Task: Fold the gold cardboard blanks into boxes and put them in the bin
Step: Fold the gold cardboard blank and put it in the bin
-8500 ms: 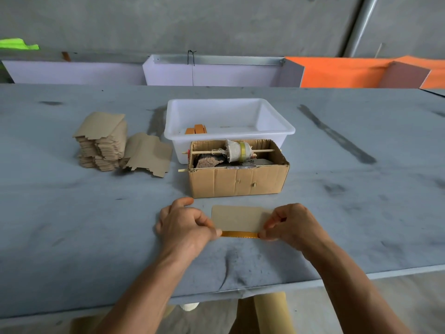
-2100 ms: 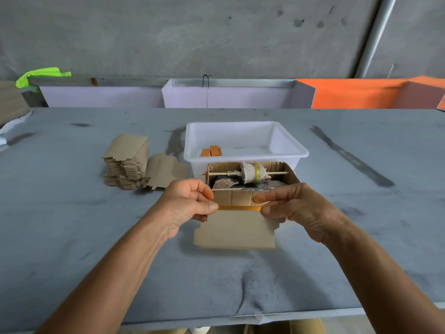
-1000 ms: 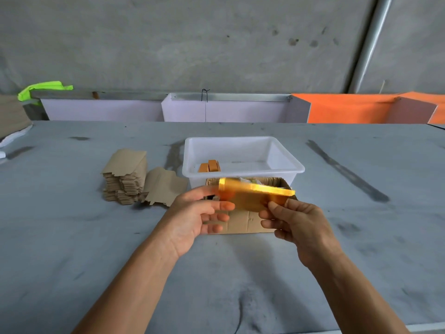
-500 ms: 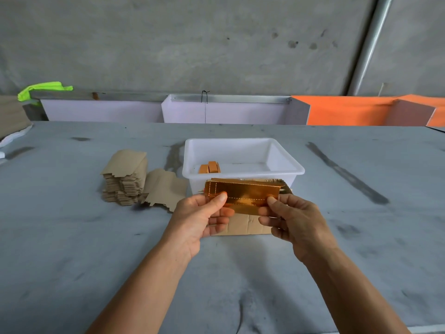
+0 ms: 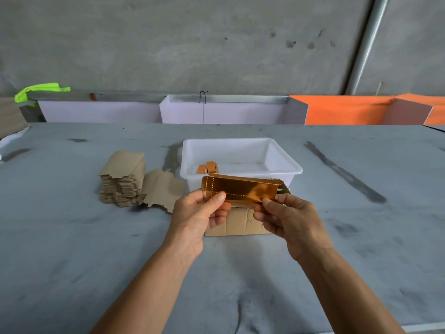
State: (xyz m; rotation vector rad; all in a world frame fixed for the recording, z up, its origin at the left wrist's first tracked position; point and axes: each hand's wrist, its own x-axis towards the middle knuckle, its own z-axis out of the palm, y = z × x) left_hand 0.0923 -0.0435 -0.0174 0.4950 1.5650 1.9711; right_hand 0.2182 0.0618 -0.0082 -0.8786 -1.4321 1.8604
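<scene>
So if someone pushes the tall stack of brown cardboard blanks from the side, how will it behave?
The stack of brown cardboard blanks probably shears or topples rather than slides whole: it is tall, loose, with uneven edges. The sheets look thin, so likely light. One blank already lies beside it.

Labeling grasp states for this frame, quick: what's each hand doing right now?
Left hand: thumb and fingers pinch the left end of the gold blank.
Right hand: thumb and fingers pinch its right end.

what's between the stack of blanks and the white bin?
In the head view, one loose flat blank lies on the table between the stack of blanks and the white bin, leaning against the stack and reaching close to the bin's left wall.
</scene>
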